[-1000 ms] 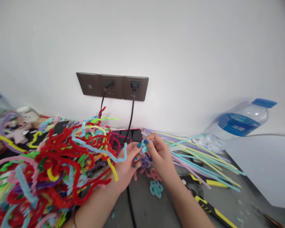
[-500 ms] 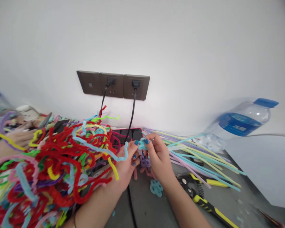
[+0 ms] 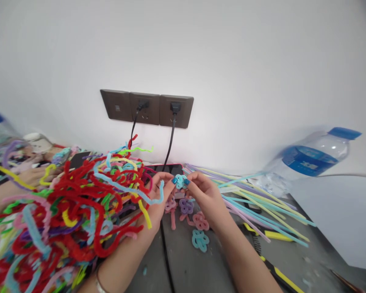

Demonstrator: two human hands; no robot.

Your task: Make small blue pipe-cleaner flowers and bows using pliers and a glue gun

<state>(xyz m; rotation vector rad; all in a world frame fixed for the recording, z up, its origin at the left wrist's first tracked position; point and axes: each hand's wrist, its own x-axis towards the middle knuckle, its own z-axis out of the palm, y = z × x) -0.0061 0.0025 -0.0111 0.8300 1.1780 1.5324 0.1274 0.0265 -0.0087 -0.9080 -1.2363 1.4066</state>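
Observation:
My left hand [image 3: 154,207] and my right hand [image 3: 208,199] meet over the table, pinching a small light-blue pipe cleaner flower [image 3: 180,181] between thumbs and fingers. Its loops face me. Just below lie other looped flowers: a purple flower [image 3: 186,206], a pink flower [image 3: 201,221], a second pink one near my left fingers, and a teal flower [image 3: 200,240] closest to me. Loose pipe cleaner ends from the heap hang across the back of my left hand.
A tangled pipe cleaner heap [image 3: 76,211] covers the left side; another person's hand [image 3: 33,176] is beyond it. Straight pipe cleaners [image 3: 271,211], yellow-black pliers [image 3: 282,276] and a water bottle [image 3: 314,156] are at right. A black cable [image 3: 167,256] runs down the table.
The light-blue piece has turned so its flower loops show between my fingertips. My hands have spread slightly apart, uncovering the pink flowers below. My right forearm now covers more of the pliers.

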